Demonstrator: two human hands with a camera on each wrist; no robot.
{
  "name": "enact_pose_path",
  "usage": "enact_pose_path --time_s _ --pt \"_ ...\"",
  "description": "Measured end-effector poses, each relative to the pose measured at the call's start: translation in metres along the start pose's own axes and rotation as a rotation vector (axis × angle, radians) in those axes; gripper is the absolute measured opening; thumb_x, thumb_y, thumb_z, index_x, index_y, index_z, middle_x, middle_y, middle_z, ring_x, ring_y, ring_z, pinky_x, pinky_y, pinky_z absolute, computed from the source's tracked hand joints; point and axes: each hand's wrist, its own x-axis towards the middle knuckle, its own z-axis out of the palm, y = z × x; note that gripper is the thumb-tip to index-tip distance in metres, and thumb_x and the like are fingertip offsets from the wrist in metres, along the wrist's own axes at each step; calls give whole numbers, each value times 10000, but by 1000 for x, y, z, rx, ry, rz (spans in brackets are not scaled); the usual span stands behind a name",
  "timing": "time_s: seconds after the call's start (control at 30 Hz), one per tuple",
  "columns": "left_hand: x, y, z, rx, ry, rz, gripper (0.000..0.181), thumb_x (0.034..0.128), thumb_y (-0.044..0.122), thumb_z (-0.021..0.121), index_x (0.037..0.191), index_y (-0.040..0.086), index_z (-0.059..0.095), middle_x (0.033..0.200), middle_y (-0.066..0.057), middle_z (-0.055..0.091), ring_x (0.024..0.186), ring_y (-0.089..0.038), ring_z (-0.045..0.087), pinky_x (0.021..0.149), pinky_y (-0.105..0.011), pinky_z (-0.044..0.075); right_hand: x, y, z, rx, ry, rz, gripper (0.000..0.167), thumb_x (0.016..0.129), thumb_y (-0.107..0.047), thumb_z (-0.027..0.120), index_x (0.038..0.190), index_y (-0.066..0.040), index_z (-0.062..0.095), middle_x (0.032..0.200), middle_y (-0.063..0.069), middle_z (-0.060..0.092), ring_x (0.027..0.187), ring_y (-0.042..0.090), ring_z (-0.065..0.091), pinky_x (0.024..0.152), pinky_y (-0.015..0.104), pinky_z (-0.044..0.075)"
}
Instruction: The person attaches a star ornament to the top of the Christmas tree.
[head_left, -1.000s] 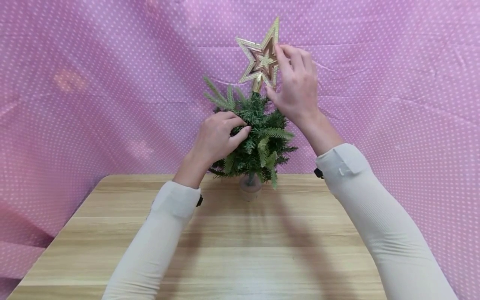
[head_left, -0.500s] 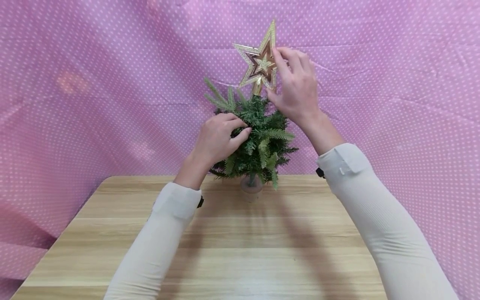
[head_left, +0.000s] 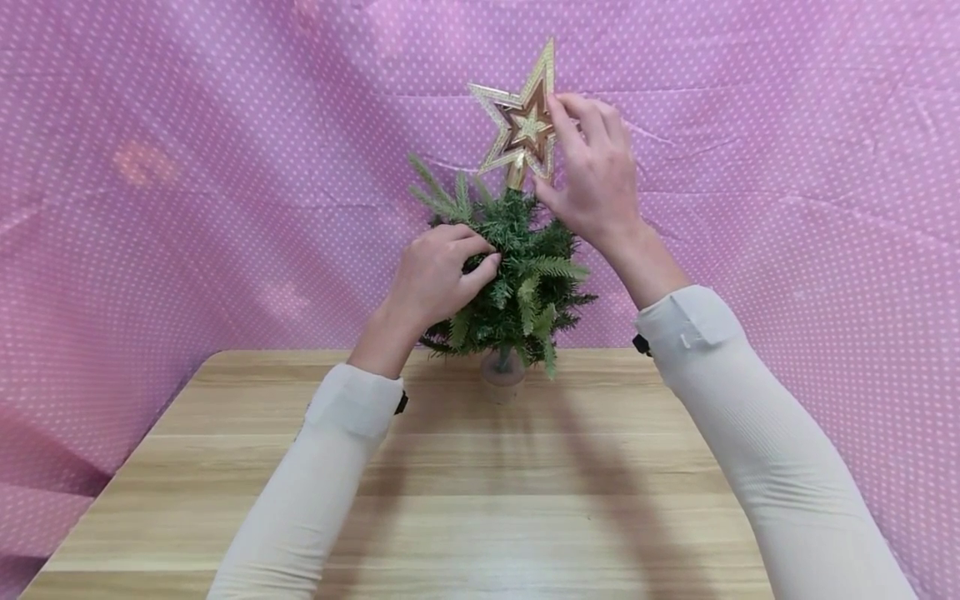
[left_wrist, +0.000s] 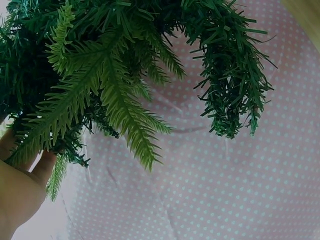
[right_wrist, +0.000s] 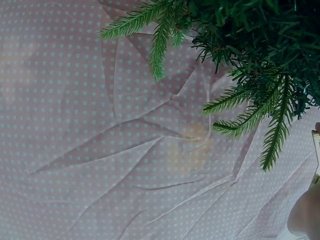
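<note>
A small artificial Christmas tree (head_left: 525,242) stands at the back of the table, dark green with lighter sprigs. On its tip sits a gold star tree topper (head_left: 529,125), leaning slightly right, its tube-like base meeting the top needles. My right hand (head_left: 596,167) pinches the star's right side between fingers and thumb. Lower down, my left hand (head_left: 438,271) grips the tree from the left, its fingertips partly lost among the branches. Needles and part of the left hand (left_wrist: 20,192) show in the left wrist view. Only a bit of the right hand (right_wrist: 306,212) enters the right wrist view.
The tree's pale, translucent base (head_left: 502,375) rests on the wood-grain table (head_left: 480,500) near its back edge. Pink dotted cloth (head_left: 225,167) hangs behind and to both sides. Light sprigs (head_left: 438,192) stick out at the tree's upper left.
The star tipped slightly left and down, then came back a little to the right with my right hand pinching it. My left hand keeps its place on the tree.
</note>
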Motion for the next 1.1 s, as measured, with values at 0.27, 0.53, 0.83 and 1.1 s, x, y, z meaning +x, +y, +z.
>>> enact_pose_path --time_s 0.27,0.53,0.83,1.1 --pt "0 0 -1 6 -13 -2 317 1018 342 577 1124 118 776 1163 -72 718 1112 -274 647 1005 -438 501 -3 0 1 7 -8 -15 811 794 -150 846 1490 -2 459 1477 151 489 1351 319 417 1208 333 224" --pt "0 -1 -1 7 -19 -5 314 1019 336 574 1125 119 775 1162 -71 717 1109 -272 645 1001 -440 501 -2 -1 3 35 12 -34 801 784 -133 848 1484 -15 478 1462 137 510 1343 313 428 1204 337 241" --pt "-1 -2 0 -2 -7 -1 315 1021 336 571 1117 121 780 1151 -67 719 1102 -268 648 997 -436 504 -2 -1 2 39 -35 -33 811 795 -117 833 1504 -21 451 1478 139 491 1363 309 400 1208 325 218" --pt "-1 -1 0 -14 5 7 318 1019 340 575 1106 114 781 1140 -71 721 1100 -274 649 1001 -440 503 0 0 1 59 -42 -63 813 777 -81 835 1493 -6 457 1470 144 500 1369 306 405 1228 324 173"
